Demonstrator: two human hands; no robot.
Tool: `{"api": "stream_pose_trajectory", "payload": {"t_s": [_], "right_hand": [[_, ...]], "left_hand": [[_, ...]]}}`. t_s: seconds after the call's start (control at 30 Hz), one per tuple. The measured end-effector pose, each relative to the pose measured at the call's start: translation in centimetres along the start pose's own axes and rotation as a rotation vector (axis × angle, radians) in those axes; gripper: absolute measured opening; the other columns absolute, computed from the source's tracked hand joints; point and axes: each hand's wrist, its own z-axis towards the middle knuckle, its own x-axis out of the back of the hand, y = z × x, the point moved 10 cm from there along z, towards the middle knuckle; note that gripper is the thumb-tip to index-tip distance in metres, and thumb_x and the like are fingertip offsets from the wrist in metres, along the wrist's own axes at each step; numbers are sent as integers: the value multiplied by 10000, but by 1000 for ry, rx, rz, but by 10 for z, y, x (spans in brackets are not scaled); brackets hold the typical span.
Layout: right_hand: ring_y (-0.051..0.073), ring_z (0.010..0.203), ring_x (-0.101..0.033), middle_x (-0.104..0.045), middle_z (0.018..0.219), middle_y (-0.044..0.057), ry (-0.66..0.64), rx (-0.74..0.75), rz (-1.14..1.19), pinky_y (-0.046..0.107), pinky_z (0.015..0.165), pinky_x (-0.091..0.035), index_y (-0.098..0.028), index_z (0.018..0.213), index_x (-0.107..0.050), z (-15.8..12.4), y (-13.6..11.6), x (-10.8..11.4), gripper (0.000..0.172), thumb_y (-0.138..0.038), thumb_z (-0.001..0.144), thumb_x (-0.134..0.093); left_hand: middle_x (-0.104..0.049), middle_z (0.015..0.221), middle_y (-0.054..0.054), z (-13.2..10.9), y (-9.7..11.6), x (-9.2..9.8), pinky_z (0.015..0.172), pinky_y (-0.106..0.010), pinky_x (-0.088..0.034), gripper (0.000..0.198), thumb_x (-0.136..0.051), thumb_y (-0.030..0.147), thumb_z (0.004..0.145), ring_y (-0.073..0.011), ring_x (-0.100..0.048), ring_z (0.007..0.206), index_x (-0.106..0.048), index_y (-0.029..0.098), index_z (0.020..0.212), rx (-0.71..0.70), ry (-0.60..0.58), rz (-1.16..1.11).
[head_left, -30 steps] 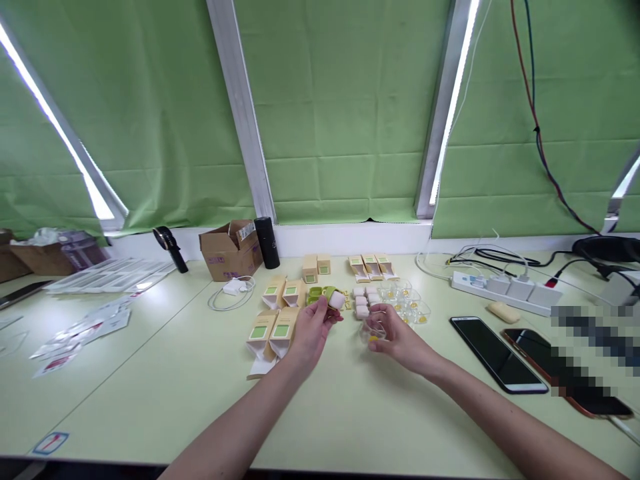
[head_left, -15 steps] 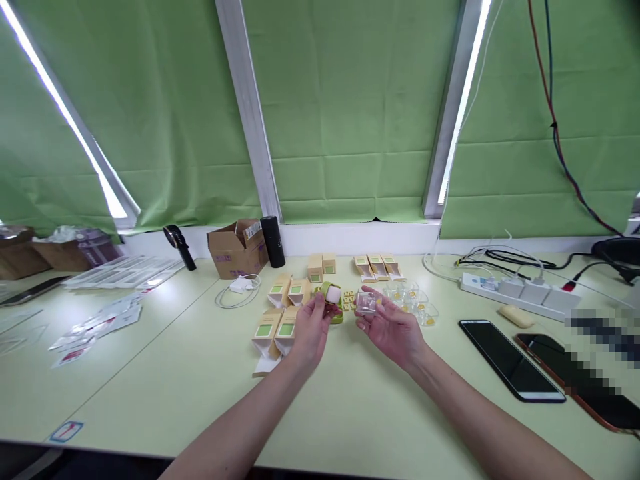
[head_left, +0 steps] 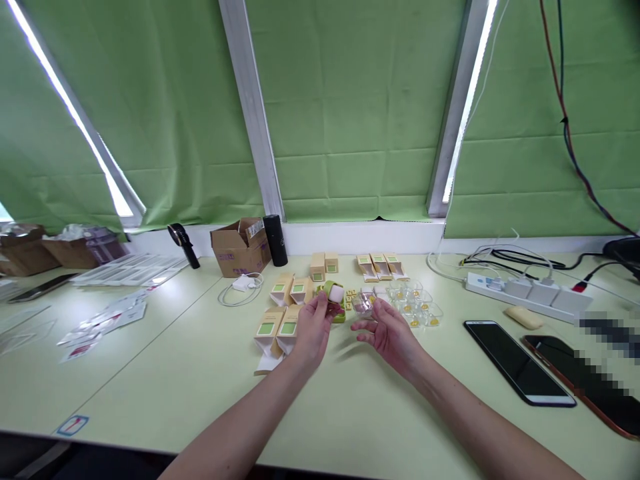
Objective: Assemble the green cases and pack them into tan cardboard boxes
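My left hand [head_left: 314, 330] is closed, pinching a small white block with a green band [head_left: 336, 294]; its exact kind is unclear. Between the thumb and fingers of my right hand [head_left: 393, 337] is a small clear plastic box [head_left: 363, 303], its lower fingers spread away from it. Just beneath my left fingertips lies a green item [head_left: 340, 317], partly covered. Small yellow pieces [head_left: 350, 299] sit on the table between the hands. More clear boxes with yellow bits inside [head_left: 415, 305] are grouped beyond my right hand. Several kraft cartons with green labels [head_left: 267, 330] stand left of my left hand.
Further kraft boxes [head_left: 381, 267] are toward the wall. At the back stand an open cardboard box [head_left: 240, 250] and a black cylinder [head_left: 275, 241]. A power strip [head_left: 525, 298] and phones [head_left: 517, 363] lie right; a charger with cable [head_left: 243, 283] lies left.
The clear box has shifted from deeper in my right hand toward its fingertips, and the lower fingers have opened away. My left hand stays nearly still. The camera view has shifted slightly.
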Motion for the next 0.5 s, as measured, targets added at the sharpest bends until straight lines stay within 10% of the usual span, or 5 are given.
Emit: {"api": "stream_pose_trajectory", "payload": {"t_s": [0.5], "right_hand": [[267, 992, -770, -741, 1221, 59, 32, 33, 125, 465, 954, -621, -304, 1274, -754, 0, -2, 5, 461, -573, 900, -762]], "left_hand": [[-753, 835, -61, 1, -2, 2, 801, -287, -563, 554, -920, 607, 704, -136, -662, 750, -769, 106, 885, -1, 15, -8]]}}
